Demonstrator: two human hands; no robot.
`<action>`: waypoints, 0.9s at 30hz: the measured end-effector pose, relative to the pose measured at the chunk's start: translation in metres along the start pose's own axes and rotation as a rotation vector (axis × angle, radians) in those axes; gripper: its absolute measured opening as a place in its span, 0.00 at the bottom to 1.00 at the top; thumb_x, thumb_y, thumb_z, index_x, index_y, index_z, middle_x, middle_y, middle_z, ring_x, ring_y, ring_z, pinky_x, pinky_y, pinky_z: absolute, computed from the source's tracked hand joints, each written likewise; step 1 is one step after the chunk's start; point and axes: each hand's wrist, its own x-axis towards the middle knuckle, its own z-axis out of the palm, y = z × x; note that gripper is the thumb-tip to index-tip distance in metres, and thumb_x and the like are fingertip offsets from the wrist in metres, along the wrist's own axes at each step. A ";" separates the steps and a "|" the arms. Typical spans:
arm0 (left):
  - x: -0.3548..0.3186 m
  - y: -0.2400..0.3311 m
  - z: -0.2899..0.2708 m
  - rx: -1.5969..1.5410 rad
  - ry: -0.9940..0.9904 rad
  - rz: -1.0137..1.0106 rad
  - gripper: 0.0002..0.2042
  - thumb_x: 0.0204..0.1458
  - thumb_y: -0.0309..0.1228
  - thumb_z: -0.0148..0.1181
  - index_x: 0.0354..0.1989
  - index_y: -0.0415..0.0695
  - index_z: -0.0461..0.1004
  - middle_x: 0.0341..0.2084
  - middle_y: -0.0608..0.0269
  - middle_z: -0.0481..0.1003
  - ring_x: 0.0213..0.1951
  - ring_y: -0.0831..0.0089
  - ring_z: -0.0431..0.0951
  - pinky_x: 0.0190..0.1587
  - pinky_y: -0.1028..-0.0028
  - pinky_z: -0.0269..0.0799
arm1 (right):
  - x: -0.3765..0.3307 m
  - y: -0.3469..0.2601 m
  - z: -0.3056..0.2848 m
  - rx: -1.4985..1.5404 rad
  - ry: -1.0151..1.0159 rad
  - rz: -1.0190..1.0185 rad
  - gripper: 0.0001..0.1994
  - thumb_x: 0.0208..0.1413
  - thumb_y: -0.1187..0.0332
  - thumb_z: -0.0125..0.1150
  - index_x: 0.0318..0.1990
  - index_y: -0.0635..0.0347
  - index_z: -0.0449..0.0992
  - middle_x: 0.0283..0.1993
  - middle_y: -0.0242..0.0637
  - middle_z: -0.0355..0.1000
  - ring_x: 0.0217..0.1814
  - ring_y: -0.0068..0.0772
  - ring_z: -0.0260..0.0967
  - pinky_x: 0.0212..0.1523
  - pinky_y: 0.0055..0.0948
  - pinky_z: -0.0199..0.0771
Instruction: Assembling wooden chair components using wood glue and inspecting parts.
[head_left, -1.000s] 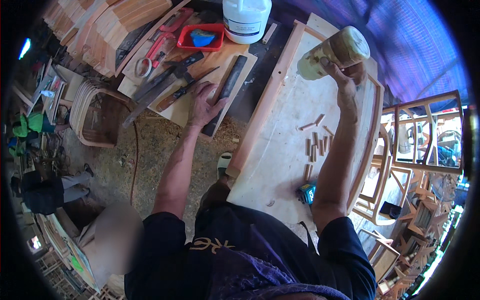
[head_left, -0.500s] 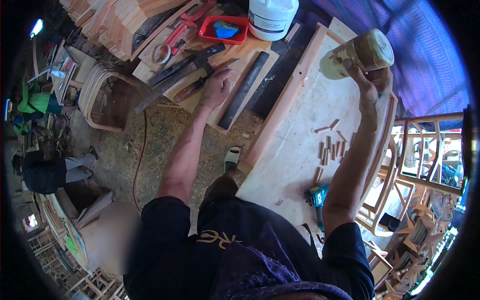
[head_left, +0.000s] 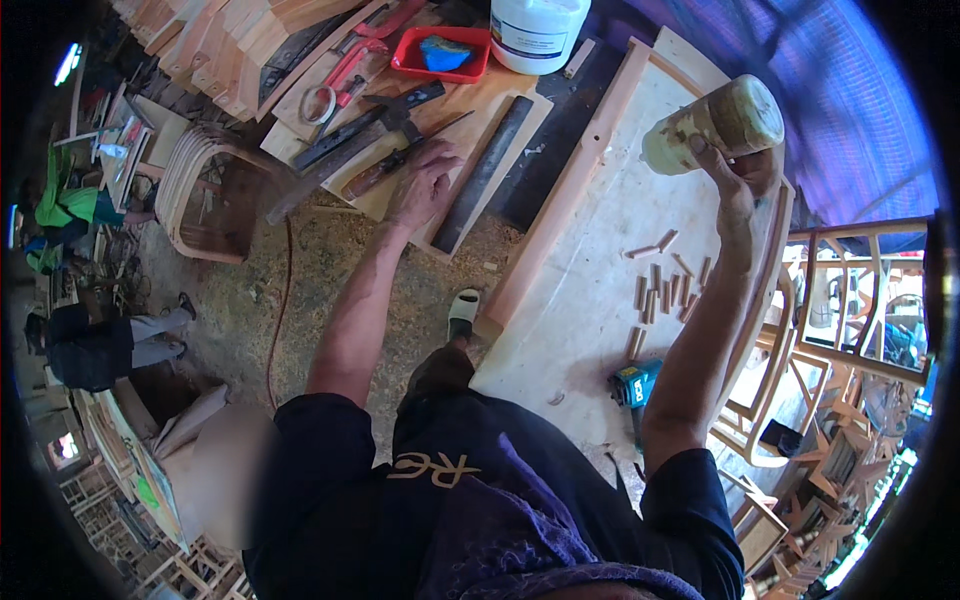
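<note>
My right hand [head_left: 735,170] grips a cloudy, stained plastic bottle [head_left: 715,120] above the pale worktop [head_left: 590,220]. The bottle is tipped on its side, its wide base up to the right and its narrower end down to the left. Below it on the worktop lie several short wooden dowels [head_left: 665,295]. Over the plywood board at the left, my left hand [head_left: 425,185] hovers with loosely bent fingers, seemingly holding nothing. Beside it are a pointed tool with a wooden handle [head_left: 372,180] and a long dark bar [head_left: 485,175].
A teal power tool [head_left: 635,385] lies at the worktop's near edge. At the back stand a red tray [head_left: 405,55] with a blue item and a white jug [head_left: 540,35]. Curved wooden frames [head_left: 205,195] stand left, chair frames [head_left: 850,300] right. Another person [head_left: 95,345] is at far left.
My left hand has shifted slightly nearer and its fingers have bent more. My right hand still holds the bottle at nearly the same tilt, a little lower in view.
</note>
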 end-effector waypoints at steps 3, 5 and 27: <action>0.002 0.001 -0.002 -0.008 -0.006 -0.004 0.14 0.47 0.18 0.51 0.41 0.39 0.78 0.50 0.53 0.73 0.58 0.54 0.70 0.63 0.62 0.65 | -0.003 0.000 0.000 0.013 -0.007 0.003 0.31 0.43 0.71 0.78 0.56 0.64 0.69 0.53 0.44 0.75 0.56 0.38 0.74 0.60 0.40 0.72; 0.004 0.002 -0.002 -0.033 0.011 -0.003 0.13 0.47 0.18 0.51 0.40 0.39 0.78 0.49 0.53 0.74 0.57 0.54 0.71 0.62 0.62 0.65 | -0.004 -0.001 0.000 0.014 -0.013 0.009 0.31 0.43 0.71 0.78 0.56 0.64 0.69 0.53 0.44 0.75 0.56 0.38 0.73 0.60 0.40 0.72; 0.019 0.008 0.015 0.266 -0.031 -0.073 0.15 0.51 0.28 0.55 0.49 0.41 0.70 0.53 0.58 0.66 0.58 0.56 0.63 0.57 0.51 0.59 | -0.014 0.001 0.013 0.057 -0.066 0.006 0.30 0.45 0.71 0.76 0.56 0.62 0.69 0.52 0.42 0.75 0.55 0.37 0.73 0.60 0.39 0.72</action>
